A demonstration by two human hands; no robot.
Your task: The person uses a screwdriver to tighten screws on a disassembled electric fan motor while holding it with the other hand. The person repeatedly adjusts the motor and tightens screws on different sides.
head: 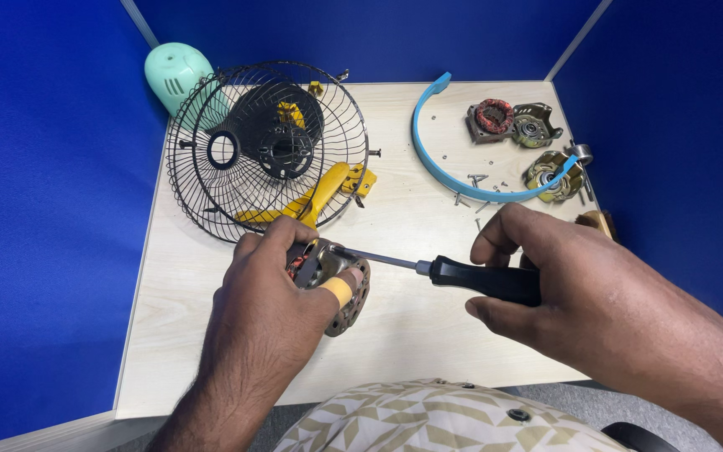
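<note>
Midway, left hand (274, 280) fingers are clamping a motor housing (336, 289); right hand (546, 276) fingers are clamping a screwdriver (479, 278); dismantled parts (516, 124) are lying at two o'clock.

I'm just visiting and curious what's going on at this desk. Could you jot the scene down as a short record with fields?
Left hand: grips a round metal motor part, tape on one thumb
Right hand: holds a black-handled screwdriver, tip on the motor part
Behind: black wire fan guard, yellow bracket, mint green housing
Far right: blue curved band, copper-wound stator, loose screws
Surface: pale wooden table, blue partitions
</note>
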